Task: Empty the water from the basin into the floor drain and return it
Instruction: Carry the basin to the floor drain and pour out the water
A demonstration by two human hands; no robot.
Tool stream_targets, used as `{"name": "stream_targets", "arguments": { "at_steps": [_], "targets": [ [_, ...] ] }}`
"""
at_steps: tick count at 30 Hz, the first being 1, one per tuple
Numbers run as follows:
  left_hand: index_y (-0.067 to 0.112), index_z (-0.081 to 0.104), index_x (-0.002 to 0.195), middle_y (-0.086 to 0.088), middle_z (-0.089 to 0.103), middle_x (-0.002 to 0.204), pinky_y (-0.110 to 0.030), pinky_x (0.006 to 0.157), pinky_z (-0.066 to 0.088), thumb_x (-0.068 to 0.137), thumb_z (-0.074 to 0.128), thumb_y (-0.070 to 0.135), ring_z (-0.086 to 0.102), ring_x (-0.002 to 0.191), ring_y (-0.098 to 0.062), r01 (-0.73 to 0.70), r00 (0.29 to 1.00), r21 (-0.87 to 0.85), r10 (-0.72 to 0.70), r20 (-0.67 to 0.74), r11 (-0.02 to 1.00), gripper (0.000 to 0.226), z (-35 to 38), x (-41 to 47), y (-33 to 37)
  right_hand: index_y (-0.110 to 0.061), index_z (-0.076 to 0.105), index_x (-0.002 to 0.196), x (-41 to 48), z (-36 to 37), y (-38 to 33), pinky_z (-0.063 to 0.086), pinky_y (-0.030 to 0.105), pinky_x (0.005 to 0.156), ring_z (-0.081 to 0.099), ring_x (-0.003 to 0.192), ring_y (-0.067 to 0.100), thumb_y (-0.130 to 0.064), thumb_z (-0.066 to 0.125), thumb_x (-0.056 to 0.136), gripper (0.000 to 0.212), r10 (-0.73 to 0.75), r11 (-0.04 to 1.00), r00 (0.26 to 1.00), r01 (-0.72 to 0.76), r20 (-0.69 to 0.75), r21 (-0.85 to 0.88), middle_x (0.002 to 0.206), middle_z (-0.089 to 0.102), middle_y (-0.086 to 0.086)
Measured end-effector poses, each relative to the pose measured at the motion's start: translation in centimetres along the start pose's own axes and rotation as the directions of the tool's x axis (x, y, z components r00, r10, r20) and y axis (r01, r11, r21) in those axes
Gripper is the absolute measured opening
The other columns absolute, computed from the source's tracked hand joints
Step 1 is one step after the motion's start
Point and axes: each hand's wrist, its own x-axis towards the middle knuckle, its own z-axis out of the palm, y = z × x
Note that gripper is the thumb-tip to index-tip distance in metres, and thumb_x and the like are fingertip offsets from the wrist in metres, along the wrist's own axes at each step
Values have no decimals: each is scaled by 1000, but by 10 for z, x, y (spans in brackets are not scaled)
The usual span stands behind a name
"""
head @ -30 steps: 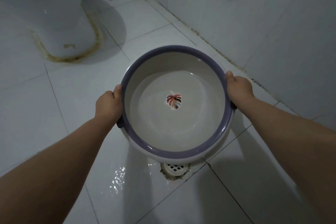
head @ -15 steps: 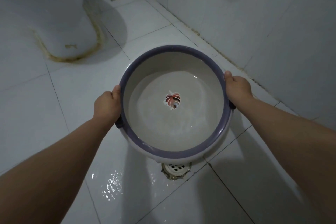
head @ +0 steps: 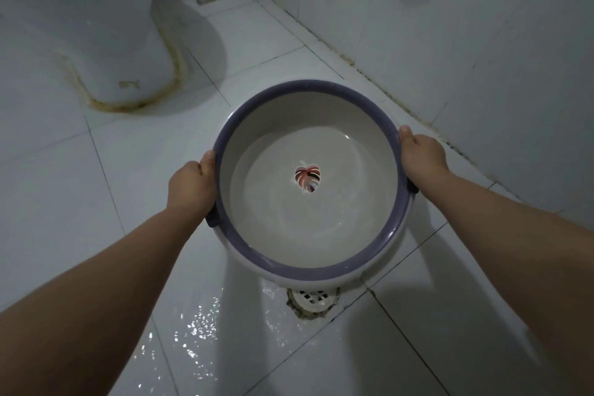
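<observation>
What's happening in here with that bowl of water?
A person is holding a round basin with a purple rim over a bathroom floor, the left hand and right hand gripping opposite sides. There is shallow water in it over a leaf picture on the bottom. The floor drain sits just below the near edge, and the tiles beside it are wet. A toilet base stands to the left.

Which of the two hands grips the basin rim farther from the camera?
The right hand, by the wall: it holds the basin rim higher in the view than the left hand, which grips nearer the person on the toilet side.
</observation>
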Motion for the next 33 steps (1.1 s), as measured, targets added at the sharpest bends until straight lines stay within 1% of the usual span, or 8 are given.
{"name": "stream_targets", "arguments": {
  "at_steps": [4,8,12,16,21,23,28,33],
  "targets": [
    [-6,56,88,-19,53,80,-37,68,37,97,20,42,48,76,-32,-12,1000,1,12,-2,1000,61,-1,0,0,4,59,101,-1,-1,-1,34,30,73,51,87,29,-43,21,97,61,-4,1000,1000,4,-3,14,107,60,25],
    [-5,56,89,-18,52,80,-36,68,35,97,20,42,47,76,-32,-16,1000,12,16,-4,1000,59,-1,0,0,3,59,100,-2,-1,-2,33,29,72,46,81,24,-43,22,97,60,1,1000,1000,-1,1,22,105,59,24],
    [2,51,81,-18,51,79,-36,67,33,98,20,40,46,74,-31,-24,1000,16,24,-11,1000,52,-2,-1,2,3,59,100,-1,-1,-2,34,30,71,46,79,25,-44,21,96,60,6,1000,1000,-6,-2,15,102,59,23],
    [2,49,80,-18,50,78,-36,67,31,98,20,39,45,74,-30,-38,999,21,38,-17,999,51,-4,-2,3,2,59,100,-1,-1,-2,33,30,71,46,79,24,-44,21,96,60,6,1000,1000,-6,-8,14,93,55,16],
    [-2,54,85,-18,51,80,-36,69,34,98,20,41,46,76,-31,-36,999,20,37,-14,999,56,-4,-1,2,2,59,99,-1,-3,-2,32,29,71,45,79,25,-43,21,96,60,-5,1000,1000,5,-12,2,87,49,13],
    [-3,54,85,-18,51,80,-36,69,34,98,20,41,46,76,-31,-45,999,24,46,-17,999,57,-4,0,2,2,59,101,-1,-3,-2,32,29,71,46,79,24,-44,21,96,60,-3,1000,1000,3,-7,7,89,51,14],
    [-5,56,87,-18,52,79,-36,69,35,97,20,42,47,76,-32,-41,999,19,41,-21,999,60,-6,-1,2,3,58,104,-2,-5,-4,32,29,71,45,80,23,-44,20,97,61,-5,1000,1000,5,-7,10,106,59,24],
    [-6,57,87,-18,52,79,-36,68,36,97,19,42,48,75,-32,-43,999,31,43,-14,999,62,-6,-3,3,2,58,102,-3,-7,-4,34,30,73,50,85,27,-44,21,96,60,-7,999,1000,7,-8,32,108,59,25]
  ]
}}
